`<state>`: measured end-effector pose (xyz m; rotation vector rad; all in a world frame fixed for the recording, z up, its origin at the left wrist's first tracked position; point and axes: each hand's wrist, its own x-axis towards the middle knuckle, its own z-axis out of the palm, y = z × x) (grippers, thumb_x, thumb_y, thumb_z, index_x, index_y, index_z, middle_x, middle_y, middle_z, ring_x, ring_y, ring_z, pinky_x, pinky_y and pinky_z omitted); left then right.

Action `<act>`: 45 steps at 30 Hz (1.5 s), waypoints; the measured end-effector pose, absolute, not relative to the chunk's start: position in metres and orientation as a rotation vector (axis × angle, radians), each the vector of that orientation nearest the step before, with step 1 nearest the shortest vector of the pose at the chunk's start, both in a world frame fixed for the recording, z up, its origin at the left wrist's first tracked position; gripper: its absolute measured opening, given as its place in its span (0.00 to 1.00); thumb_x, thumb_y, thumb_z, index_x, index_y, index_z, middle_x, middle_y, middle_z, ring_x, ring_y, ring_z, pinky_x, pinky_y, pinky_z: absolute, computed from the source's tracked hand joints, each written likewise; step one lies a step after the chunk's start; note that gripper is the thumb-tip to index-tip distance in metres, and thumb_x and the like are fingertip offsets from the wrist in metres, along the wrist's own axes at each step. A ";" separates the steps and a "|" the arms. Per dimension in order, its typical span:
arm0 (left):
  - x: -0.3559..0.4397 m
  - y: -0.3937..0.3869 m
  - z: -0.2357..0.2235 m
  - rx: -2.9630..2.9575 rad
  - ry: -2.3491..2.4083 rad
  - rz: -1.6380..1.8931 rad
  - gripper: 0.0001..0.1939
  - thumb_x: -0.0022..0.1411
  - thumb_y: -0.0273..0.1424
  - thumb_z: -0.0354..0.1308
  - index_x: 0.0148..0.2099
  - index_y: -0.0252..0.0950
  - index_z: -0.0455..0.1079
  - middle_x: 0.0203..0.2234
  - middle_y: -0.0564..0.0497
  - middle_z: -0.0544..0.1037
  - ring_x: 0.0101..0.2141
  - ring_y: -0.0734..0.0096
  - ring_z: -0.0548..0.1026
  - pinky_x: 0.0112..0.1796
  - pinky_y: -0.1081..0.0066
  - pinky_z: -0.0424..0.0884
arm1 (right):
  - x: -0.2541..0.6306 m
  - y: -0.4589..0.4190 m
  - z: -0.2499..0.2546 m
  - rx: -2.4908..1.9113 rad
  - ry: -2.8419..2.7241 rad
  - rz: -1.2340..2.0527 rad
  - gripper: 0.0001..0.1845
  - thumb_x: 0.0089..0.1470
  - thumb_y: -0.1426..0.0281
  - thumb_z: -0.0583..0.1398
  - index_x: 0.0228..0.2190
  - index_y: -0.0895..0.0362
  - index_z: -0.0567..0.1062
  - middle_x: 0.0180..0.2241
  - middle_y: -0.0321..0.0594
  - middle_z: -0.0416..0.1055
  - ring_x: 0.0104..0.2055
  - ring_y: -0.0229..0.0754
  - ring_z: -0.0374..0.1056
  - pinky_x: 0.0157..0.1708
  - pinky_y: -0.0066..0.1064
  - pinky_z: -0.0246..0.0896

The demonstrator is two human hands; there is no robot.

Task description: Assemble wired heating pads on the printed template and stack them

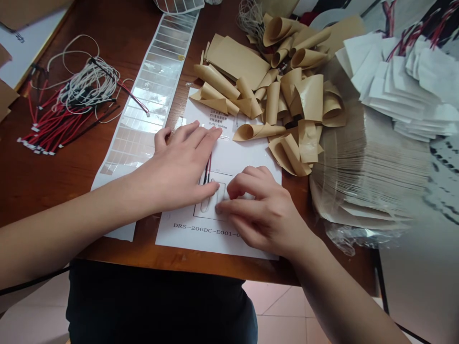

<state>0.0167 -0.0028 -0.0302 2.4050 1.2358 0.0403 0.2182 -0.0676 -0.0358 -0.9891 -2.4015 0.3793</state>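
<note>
My left hand (181,169) lies flat with fingers stretched out, pressing a red and black wire pair (208,167) onto a white printed sheet (233,157). Its thumb rests beside a clear sticker (211,200) over a drawn rectangle on the sheet. My right hand (261,210) is curled, fingertips pressing down on the sticker's right edge. The wire's end lies under the sticker, between the two hands.
A strip of clear labels on white backing (150,95) runs up the left. A bundle of red, black and white wires (68,110) lies far left. Curled brown backing papers (279,91) pile behind. Stacked white pouches (394,86) and a plastic-wrapped stack (362,181) fill the right.
</note>
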 end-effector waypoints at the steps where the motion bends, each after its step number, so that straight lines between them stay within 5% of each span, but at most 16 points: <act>1: 0.017 -0.002 -0.031 2.402 1.234 0.034 0.44 0.64 0.44 0.56 0.76 0.34 0.46 0.72 0.35 0.57 0.72 0.37 0.46 0.67 0.37 0.40 | 0.218 -0.068 -0.036 -0.989 -2.410 0.383 0.16 0.60 0.78 0.58 0.22 0.56 0.77 0.29 0.40 0.69 0.32 0.41 0.59 0.34 0.37 0.51; 9: 0.012 0.003 -0.028 2.356 1.166 0.014 0.43 0.64 0.47 0.55 0.75 0.39 0.46 0.72 0.37 0.56 0.73 0.37 0.44 0.66 0.37 0.38 | 0.218 -0.068 -0.035 -0.977 -2.410 0.378 0.16 0.59 0.79 0.58 0.21 0.57 0.77 0.27 0.40 0.68 0.31 0.40 0.56 0.33 0.37 0.49; 18: 0.017 -0.001 -0.032 2.409 1.242 0.069 0.49 0.59 0.47 0.58 0.75 0.34 0.47 0.70 0.34 0.58 0.71 0.37 0.48 0.66 0.39 0.40 | 0.217 -0.067 -0.037 -0.973 -2.388 0.361 0.16 0.58 0.79 0.57 0.23 0.57 0.80 0.26 0.39 0.67 0.29 0.40 0.58 0.33 0.37 0.52; 25: 0.016 0.005 -0.022 2.338 1.250 0.008 0.44 0.63 0.48 0.51 0.75 0.35 0.49 0.69 0.36 0.59 0.71 0.43 0.49 0.66 0.41 0.44 | 0.217 -0.064 -0.041 -1.009 -2.276 0.321 0.14 0.55 0.80 0.57 0.25 0.57 0.80 0.27 0.39 0.68 0.30 0.40 0.63 0.32 0.36 0.57; 33: 0.018 0.005 -0.027 2.387 1.309 0.042 0.54 0.53 0.54 0.60 0.75 0.35 0.50 0.67 0.35 0.61 0.68 0.40 0.53 0.63 0.41 0.49 | 0.220 -0.058 -0.044 -1.227 -1.974 0.287 0.15 0.52 0.80 0.56 0.31 0.56 0.82 0.28 0.36 0.68 0.26 0.37 0.64 0.25 0.31 0.57; 40: 0.023 0.004 -0.014 2.310 1.334 -0.076 0.48 0.53 0.50 0.59 0.73 0.43 0.55 0.71 0.41 0.57 0.70 0.42 0.50 0.67 0.42 0.42 | 0.219 -0.052 -0.051 -1.262 -1.863 0.370 0.14 0.51 0.79 0.56 0.29 0.54 0.81 0.27 0.35 0.66 0.26 0.37 0.63 0.29 0.33 0.61; 45: 0.015 0.022 0.001 2.234 1.208 -0.122 0.42 0.62 0.53 0.50 0.75 0.46 0.53 0.72 0.44 0.60 0.71 0.43 0.51 0.67 0.41 0.49 | 0.218 -0.050 -0.053 -1.234 -1.874 0.422 0.14 0.52 0.78 0.56 0.33 0.55 0.81 0.30 0.37 0.69 0.30 0.39 0.67 0.32 0.33 0.63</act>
